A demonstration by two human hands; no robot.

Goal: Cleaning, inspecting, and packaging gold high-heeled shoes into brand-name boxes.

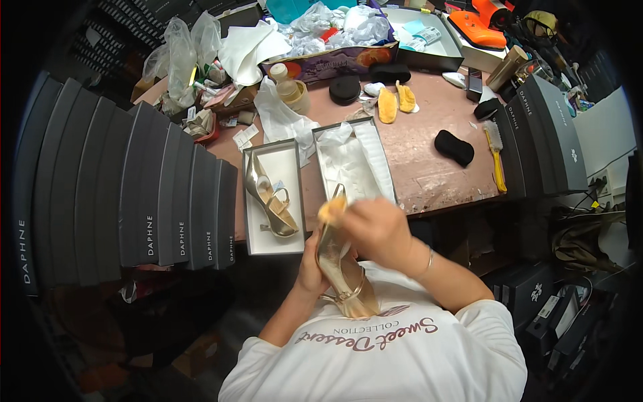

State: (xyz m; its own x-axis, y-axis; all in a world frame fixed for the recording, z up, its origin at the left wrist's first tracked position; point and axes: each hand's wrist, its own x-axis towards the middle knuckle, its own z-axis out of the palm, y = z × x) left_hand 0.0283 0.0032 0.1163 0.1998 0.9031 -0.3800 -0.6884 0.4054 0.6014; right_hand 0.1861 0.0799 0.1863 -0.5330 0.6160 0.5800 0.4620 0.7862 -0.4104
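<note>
A gold heeled shoe [339, 271] is held up close to my chest, tilted, with its straps hanging loose near my shirt. My left hand [311, 268] grips it from the side, fingers closed around it. My right hand [378, 231] pinches a small yellow cloth or sponge [332, 210] against the shoe's upper end; motion blurs this hand somewhat. Beyond my left hand, a matching gold shoe [270, 197] lies on its side in a white-lined shoebox part [258, 242]. Beside that stands an open shoebox [387, 191] with white tissue paper [338, 144] inside.
Dark grey shoeboxes [100, 194] stand in a row at left, others [536, 127] at right. On the pink table [429, 177] lie a black sponge [454, 148], a yellow-handled brush [496, 157], yellow pads [387, 106], a bottle [284, 80] and a round black tin [344, 90]. A purple carton [331, 61] sits behind.
</note>
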